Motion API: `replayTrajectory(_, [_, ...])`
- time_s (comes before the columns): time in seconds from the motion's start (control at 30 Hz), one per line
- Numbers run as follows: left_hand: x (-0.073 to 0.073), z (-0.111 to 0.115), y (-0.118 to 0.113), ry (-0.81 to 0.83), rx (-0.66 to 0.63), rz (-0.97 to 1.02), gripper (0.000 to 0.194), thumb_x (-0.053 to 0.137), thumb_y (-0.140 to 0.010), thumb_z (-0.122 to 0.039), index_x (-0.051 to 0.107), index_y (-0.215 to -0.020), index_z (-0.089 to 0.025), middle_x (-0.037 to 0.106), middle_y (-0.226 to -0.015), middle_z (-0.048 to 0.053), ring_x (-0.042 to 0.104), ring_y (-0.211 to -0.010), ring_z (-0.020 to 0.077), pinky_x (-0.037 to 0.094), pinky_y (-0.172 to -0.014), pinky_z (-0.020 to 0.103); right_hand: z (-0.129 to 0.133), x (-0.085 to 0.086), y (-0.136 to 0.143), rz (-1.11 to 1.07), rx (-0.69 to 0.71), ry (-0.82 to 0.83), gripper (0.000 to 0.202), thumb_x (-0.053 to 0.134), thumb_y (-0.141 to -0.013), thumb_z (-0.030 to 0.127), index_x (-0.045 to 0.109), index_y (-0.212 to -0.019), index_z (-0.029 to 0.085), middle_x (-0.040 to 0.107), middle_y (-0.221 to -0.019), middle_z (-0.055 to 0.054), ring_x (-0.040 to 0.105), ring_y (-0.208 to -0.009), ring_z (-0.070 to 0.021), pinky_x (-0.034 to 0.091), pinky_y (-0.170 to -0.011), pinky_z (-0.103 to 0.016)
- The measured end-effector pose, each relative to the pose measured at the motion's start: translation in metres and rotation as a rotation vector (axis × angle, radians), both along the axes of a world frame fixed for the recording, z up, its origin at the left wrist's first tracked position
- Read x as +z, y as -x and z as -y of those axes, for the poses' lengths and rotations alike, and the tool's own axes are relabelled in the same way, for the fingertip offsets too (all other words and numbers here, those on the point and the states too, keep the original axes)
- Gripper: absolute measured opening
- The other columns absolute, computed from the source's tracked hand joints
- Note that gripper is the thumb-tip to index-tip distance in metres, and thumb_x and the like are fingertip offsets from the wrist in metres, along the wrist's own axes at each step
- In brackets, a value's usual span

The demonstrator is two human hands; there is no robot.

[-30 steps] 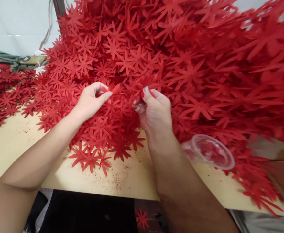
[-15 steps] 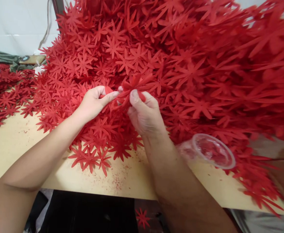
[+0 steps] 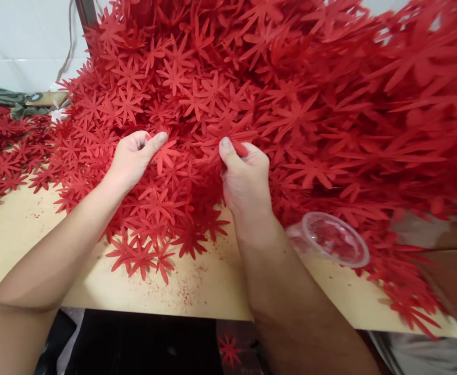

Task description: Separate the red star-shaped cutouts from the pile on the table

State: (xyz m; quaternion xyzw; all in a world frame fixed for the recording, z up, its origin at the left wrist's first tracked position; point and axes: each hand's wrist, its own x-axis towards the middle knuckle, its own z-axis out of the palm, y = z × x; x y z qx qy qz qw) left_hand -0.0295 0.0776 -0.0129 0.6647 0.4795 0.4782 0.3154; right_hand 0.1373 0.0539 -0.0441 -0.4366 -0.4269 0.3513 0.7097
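My left hand (image 3: pixel 131 159) is closed in a pinch, thumb over bent fingers, with a red flower-shaped cutout (image 3: pixel 166 155) at its fingertips. To the right, apart from it, my right hand (image 3: pixel 248 179) grips a red petal cluster (image 3: pixel 238 148) between thumb and fingers. Most of that cluster blends into the pile behind, so its edges are hard to make out. A great heap of red flower cutouts (image 3: pixel 208 94), each with several long narrow petals, rises behind both hands. A few cutouts (image 3: pixel 140 258) lie on the table in front of the heap.
A clear plastic tub (image 3: pixel 335 239) lies tipped on the pale table (image 3: pixel 107 289) right of my right forearm. More red cutouts (image 3: pixel 10 161) spread at the far left. One cutout (image 3: pixel 229 350) is below the table edge. A cardboard box (image 3: pixel 447 276) stands at the right.
My hands have drawn apart, the left moving left and the right moving slightly right. Before, they met over one red flower cluster. The view has shifted a little.
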Motion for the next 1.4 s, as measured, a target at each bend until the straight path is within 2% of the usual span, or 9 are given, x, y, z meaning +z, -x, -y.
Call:
replayTrajectory(0.1, [0.002, 0.001, 0.002, -0.177, 0.076, -0.119, 0.032, 0.068, -0.073, -0.045, 0.052, -0.072, -0.018, 0.056, -0.078, 0.001, 0.053, -0.081, 0.0128, 0.043, -0.076, 0.025, 0.003, -0.001, 0.003, 0.06, 0.15, 0.031, 0.03, 0.067, -0.073, 0.044, 0.048, -0.066, 0.022, 0.047, -0.06, 0.006, 0.048, -0.057, -0.0079, 0.046, -0.061, -0.025])
replayTrajectory(0.2, [0.005, 0.011, -0.003, -0.291, 0.05, -0.192, 0.025, 0.065, -0.076, -0.042, 0.059, -0.084, -0.019, 0.061, -0.096, 0.004, 0.054, -0.098, 0.0163, 0.041, -0.091, 0.029, 0.01, 0.002, 0.011, 0.121, 0.296, 0.071, 0.037, 0.068, -0.068, 0.054, 0.049, -0.068, 0.023, 0.047, -0.056, 0.006, 0.044, -0.051, -0.0071, 0.041, -0.052, -0.024])
replayTrajectory(0.47, [0.0, 0.022, -0.015, -0.034, -0.292, -0.106, 0.031, 0.057, -0.082, -0.044, 0.062, -0.075, -0.014, 0.061, -0.071, 0.0, 0.055, -0.069, 0.0103, 0.043, -0.068, 0.023, 0.015, 0.009, 0.014, 0.298, 0.308, 0.015, 0.049, 0.064, -0.062, 0.067, 0.056, -0.06, 0.019, 0.051, -0.057, 0.004, 0.046, -0.057, -0.0087, 0.042, -0.057, -0.026])
replayTrajectory(0.7, [-0.002, 0.008, -0.01, -0.005, -0.125, 0.117, 0.026, 0.055, -0.085, -0.038, 0.056, -0.072, -0.016, 0.059, -0.065, -0.002, 0.057, -0.066, 0.0088, 0.044, -0.065, 0.021, 0.015, 0.006, 0.014, 0.153, 0.489, 0.097, 0.042, 0.07, -0.062, 0.061, 0.056, -0.072, 0.022, 0.053, -0.062, 0.005, 0.046, -0.055, -0.0073, 0.041, -0.053, -0.023])
replayTrajectory(0.83, [-0.002, 0.003, -0.004, 0.079, -0.044, 0.24, 0.022, 0.05, -0.089, -0.034, 0.051, -0.073, -0.018, 0.058, -0.062, -0.003, 0.056, -0.059, 0.0076, 0.044, -0.059, 0.021, 0.012, 0.004, 0.01, 0.156, 0.461, 0.094, 0.042, 0.071, -0.062, 0.059, 0.056, -0.068, 0.02, 0.049, -0.059, 0.006, 0.042, -0.053, -0.0061, 0.038, -0.052, -0.021])
replayTrajectory(1.0, [-0.001, 0.001, -0.004, 0.116, -0.04, 0.32, 0.012, 0.063, -0.081, -0.024, 0.052, -0.078, -0.018, 0.062, -0.067, -0.003, 0.059, -0.063, 0.0076, 0.045, -0.06, 0.02, 0.011, 0.002, 0.011, 0.123, 0.33, 0.101, 0.048, 0.068, -0.062, 0.062, 0.047, -0.055, 0.019, 0.04, -0.051, 0.006, 0.038, -0.051, -0.0056, 0.039, -0.054, -0.022])
replayTrajectory(1.1, [0.0, 0.004, -0.005, 0.155, -0.104, 0.322, 0.012, 0.064, -0.08, -0.026, 0.055, -0.082, -0.018, 0.063, -0.068, -0.003, 0.06, -0.063, 0.0082, 0.046, -0.058, 0.02, 0.01, -0.001, 0.012, 0.129, 0.28, 0.095, 0.048, 0.066, -0.065, 0.062, 0.046, -0.055, 0.02, 0.046, -0.054, 0.005, 0.043, -0.053, -0.0073, 0.044, -0.058, -0.024])
replayTrajectory(1.27, [0.0, 0.014, -0.008, 0.232, -0.325, 0.31, 0.028, 0.073, -0.071, -0.037, 0.062, -0.083, -0.014, 0.066, -0.07, -0.001, 0.061, -0.063, 0.009, 0.049, -0.065, 0.023, 0.005, -0.007, 0.015, 0.112, 0.394, -0.005, 0.038, 0.071, -0.064, 0.056, 0.061, -0.08, 0.023, 0.068, -0.083, 0.0, 0.062, -0.083, -0.0151, 0.05, -0.085, -0.032])
replayTrajectory(1.4, [-0.005, 0.017, -0.013, 0.267, -0.402, 0.352, 0.038, 0.081, -0.058, -0.037, 0.066, -0.082, -0.011, 0.07, -0.076, 0.0, 0.064, -0.075, 0.0109, 0.05, -0.08, 0.024, 0.003, -0.01, 0.015, 0.121, 0.395, 0.019, 0.038, 0.072, -0.061, 0.057, 0.06, -0.069, 0.022, 0.065, -0.07, 0.001, 0.06, -0.071, -0.0146, 0.051, -0.075, -0.031])
